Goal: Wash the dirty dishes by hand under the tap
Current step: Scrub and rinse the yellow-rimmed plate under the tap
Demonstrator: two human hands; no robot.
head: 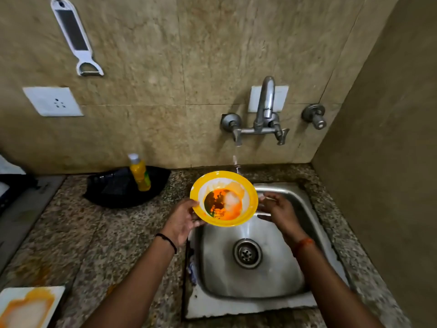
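Observation:
A yellow-rimmed bowl (223,198) with orange and dark residue and some water in it is held above the back left of the steel sink (279,275). My left hand (182,221) grips its left rim. Just to the right of the bowl, my right hand (276,209) hovers with fingers spread, holding nothing. A thin stream of water (235,159) falls from the left tap handle (236,136) toward the bowl's far rim. The wall tap (266,107) stands above.
A yellow soap bottle (140,172) stands on a black tray (113,190) at the back of the granite counter (99,233). A dirty white plate (28,306) with orange stains lies at the bottom left. The sink drain (247,253) is uncovered. A side wall (383,162) closes the right.

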